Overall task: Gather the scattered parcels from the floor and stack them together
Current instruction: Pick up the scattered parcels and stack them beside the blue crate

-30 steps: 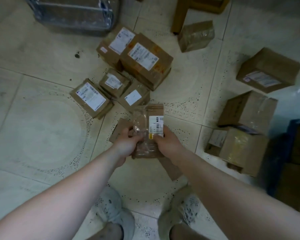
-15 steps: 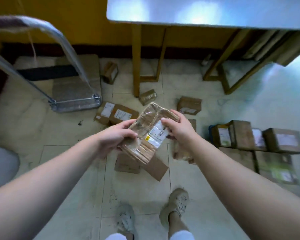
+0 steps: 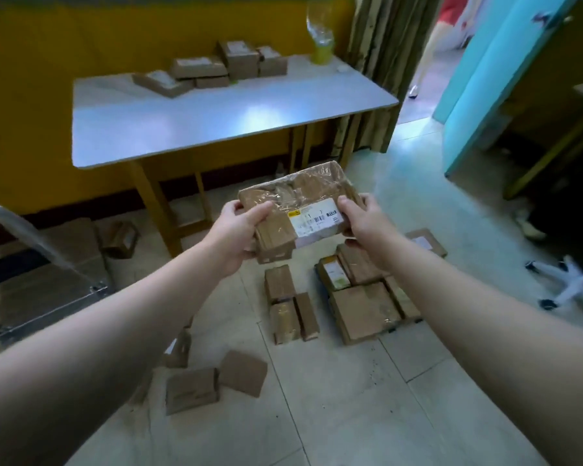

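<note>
A flat brown parcel [image 3: 298,205] wrapped in clear tape, with a white label, is held up at chest height in front of the table. My left hand [image 3: 239,233] grips its left end and my right hand [image 3: 362,218] grips its right end. Below on the floor lie more brown parcels: a small group [image 3: 290,302] in the middle, a larger cluster [image 3: 364,290] to its right, and loose ones [image 3: 212,381] nearer me. Several parcels [image 3: 216,67] sit stacked on the far side of the white table [image 3: 216,119].
A metal hand trolley [image 3: 44,280] stands at the left. A yellow-filled bottle [image 3: 320,31] is on the table's far right corner. A chair's white wheeled base [image 3: 572,287] is at the right, a blue partition [image 3: 492,79] behind it, and a doorway with a person's legs [image 3: 431,45].
My head has come up from the floor to the table. Both hands raised the parcel and turned it from upright to nearly level, label facing me.
</note>
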Action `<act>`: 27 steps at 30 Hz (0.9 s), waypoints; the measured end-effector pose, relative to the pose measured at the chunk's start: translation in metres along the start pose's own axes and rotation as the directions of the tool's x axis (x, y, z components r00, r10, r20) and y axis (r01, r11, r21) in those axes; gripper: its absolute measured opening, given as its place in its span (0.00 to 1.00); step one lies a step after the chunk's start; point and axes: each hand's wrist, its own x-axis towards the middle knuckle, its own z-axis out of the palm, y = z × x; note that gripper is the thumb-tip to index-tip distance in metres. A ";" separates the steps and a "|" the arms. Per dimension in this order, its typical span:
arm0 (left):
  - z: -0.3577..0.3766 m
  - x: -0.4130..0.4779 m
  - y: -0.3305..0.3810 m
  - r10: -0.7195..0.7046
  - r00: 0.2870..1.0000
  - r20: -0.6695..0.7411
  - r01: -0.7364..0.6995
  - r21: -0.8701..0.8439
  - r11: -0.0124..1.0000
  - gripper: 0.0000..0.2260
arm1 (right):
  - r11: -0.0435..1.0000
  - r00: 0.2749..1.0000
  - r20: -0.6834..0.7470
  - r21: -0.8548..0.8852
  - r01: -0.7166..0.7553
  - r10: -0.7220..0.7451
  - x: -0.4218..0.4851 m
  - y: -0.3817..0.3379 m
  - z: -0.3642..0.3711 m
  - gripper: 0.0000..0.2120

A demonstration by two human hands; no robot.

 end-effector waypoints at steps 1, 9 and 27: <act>0.026 -0.003 0.003 0.010 0.999 0.044 -0.010 0.015 1.000 0.25 | 1.000 1.000 -0.029 -0.023 0.008 -0.008 -0.002 0.001 -0.026 0.15; 0.208 -0.008 0.016 0.033 0.984 0.173 -0.074 0.233 0.970 0.13 | 0.990 0.984 -0.160 -0.133 0.055 -0.076 -0.010 0.011 -0.206 0.13; 0.364 0.160 0.054 -0.055 0.963 0.264 -0.078 0.468 0.880 0.07 | 0.809 0.990 -0.017 -0.578 0.105 -0.141 0.153 0.022 -0.329 0.45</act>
